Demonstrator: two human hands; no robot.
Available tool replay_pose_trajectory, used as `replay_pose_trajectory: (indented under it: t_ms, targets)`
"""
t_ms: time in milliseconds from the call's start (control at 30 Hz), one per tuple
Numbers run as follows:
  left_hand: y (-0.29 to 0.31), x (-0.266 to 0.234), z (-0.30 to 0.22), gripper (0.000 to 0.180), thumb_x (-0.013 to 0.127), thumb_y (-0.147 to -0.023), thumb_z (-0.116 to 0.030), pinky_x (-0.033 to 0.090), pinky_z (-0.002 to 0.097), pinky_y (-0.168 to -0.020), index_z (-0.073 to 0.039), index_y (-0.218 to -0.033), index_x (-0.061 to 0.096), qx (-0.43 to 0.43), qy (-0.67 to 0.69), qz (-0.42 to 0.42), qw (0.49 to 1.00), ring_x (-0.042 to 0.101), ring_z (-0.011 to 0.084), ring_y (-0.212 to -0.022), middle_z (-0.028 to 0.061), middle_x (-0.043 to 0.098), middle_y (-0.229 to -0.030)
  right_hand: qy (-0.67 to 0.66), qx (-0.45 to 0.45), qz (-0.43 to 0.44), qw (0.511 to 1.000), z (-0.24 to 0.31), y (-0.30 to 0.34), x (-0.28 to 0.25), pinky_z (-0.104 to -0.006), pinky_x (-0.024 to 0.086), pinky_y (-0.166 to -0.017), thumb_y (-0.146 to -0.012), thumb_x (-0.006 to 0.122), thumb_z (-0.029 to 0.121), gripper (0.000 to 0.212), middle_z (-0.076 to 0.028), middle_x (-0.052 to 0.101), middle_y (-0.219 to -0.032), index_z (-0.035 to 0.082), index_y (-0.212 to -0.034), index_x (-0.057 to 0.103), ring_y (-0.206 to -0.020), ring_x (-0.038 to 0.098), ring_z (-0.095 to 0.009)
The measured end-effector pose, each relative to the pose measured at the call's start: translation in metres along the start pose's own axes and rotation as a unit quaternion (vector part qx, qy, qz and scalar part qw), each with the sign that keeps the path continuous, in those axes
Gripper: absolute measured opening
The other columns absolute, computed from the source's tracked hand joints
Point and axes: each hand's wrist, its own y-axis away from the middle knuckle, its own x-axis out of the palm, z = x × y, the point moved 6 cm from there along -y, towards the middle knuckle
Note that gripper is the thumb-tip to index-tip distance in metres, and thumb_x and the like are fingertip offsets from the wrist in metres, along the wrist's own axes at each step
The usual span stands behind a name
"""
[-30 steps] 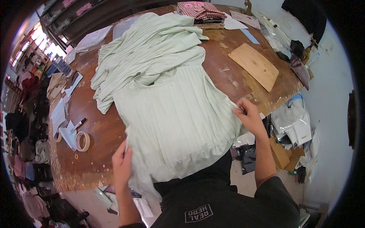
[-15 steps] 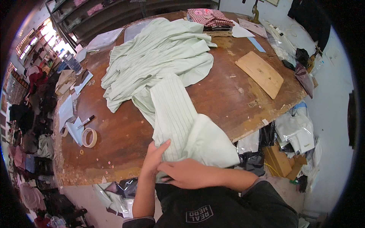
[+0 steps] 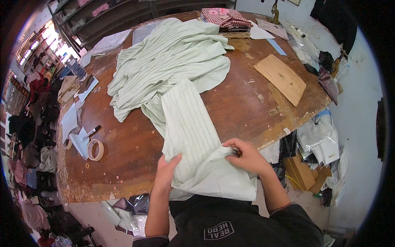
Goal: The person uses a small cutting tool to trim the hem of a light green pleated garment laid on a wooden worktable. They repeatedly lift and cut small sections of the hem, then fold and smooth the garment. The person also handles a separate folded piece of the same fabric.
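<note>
A pale green striped garment (image 3: 168, 61) lies in a crumpled heap on the wooden table (image 3: 123, 152). One long section of it stretches toward me and hangs over the near edge. My left hand (image 3: 165, 173) grips the left side of that section, thumb on top and fingers mostly hidden. On the right side, my right hand (image 3: 248, 158) pinches a bunched fold of the cloth between thumb and fingers. Loose folds drape between the two hands, close to my body.
A tape roll (image 3: 95, 150) and a marker (image 3: 91, 132) lie left. A tan board (image 3: 282, 79) sits at right, and a folded checked stack (image 3: 226, 19) at the back. Below the right edge are plastic-wrapped items (image 3: 319, 142) and a cardboard box (image 3: 299, 173).
My right hand has moved from beside my left hand out to the right and now pinches the garment there. The near folds have shifted and spread. My left hand keeps its hold.
</note>
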Motion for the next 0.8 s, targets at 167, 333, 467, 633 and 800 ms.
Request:
replay_pose_trajectory:
  t_ms: [167, 333, 467, 633, 800]
  targets:
    - [0.004, -0.024, -0.023, 0.055, 0.063, -0.091, -0.01, 0.046, 0.0326, -0.096, 0.003, -0.14, 0.042, 0.078, 0.231, 0.133, 0.961, 0.059, 0.019, -0.11, 0.0083, 0.06, -0.124, -0.075, -0.171, -0.237, 0.953, 0.024, 0.024, -0.083, -0.0233, 0.042, -0.068, -0.071, 0.061, -0.005, 0.02, 0.002, 0.058, -0.086, 0.006, -0.088, 0.062, -0.08, 0.054, -0.008]
    - [0.025, -0.054, -0.05, 0.054, 0.072, -0.084, -0.017, 0.046, 0.0329, -0.086, -0.004, -0.134, 0.052, 0.222, -0.169, -0.068, 0.958, 0.058, 0.0173, -0.098, 0.005, 0.059, -0.104, 0.023, 0.035, -0.442, 0.896, -0.057, 0.063, -0.177, -0.0269, 0.044, -0.076, -0.083, 0.061, 0.002, 0.014, -0.003, 0.06, -0.091, 0.003, -0.097, 0.061, -0.086, 0.055, -0.012]
    - [0.046, 0.021, -0.058, 0.038, 0.071, -0.08, -0.012, 0.046, 0.0353, -0.083, -0.008, -0.118, 0.064, 0.388, -0.593, -0.047, 0.704, 0.059, 0.0271, -0.093, 0.0098, 0.059, -0.099, 0.367, -0.024, -0.581, 0.726, -0.053, 0.071, -0.174, -0.0355, 0.046, -0.092, -0.086, 0.066, 0.009, 0.026, -0.012, 0.064, -0.11, 0.001, -0.11, 0.062, -0.104, 0.061, -0.024]
    - [0.019, -0.023, -0.048, 0.029, 0.061, -0.085, -0.002, 0.042, 0.0339, -0.092, -0.004, -0.114, 0.065, 0.239, -0.52, -0.107, 0.813, 0.059, 0.0275, -0.098, 0.0131, 0.061, -0.1, 0.283, -0.113, -0.269, 0.914, -0.023, -0.012, -0.089, -0.0374, 0.048, -0.094, -0.083, 0.072, 0.027, 0.045, -0.014, 0.06, -0.127, 0.003, -0.119, 0.061, -0.115, 0.059, -0.031]
    - [0.038, -0.075, -0.067, 0.028, 0.055, -0.09, -0.003, 0.044, 0.033, -0.084, 0.0, -0.117, 0.063, 0.285, -0.491, -0.191, 0.801, 0.057, 0.0259, -0.088, 0.014, 0.056, -0.091, 0.342, -0.069, -0.055, 0.936, -0.007, -0.084, -0.035, -0.0447, 0.052, -0.08, -0.084, 0.069, 0.034, 0.037, -0.016, 0.067, -0.104, 0.005, -0.105, 0.062, -0.094, 0.065, -0.036]
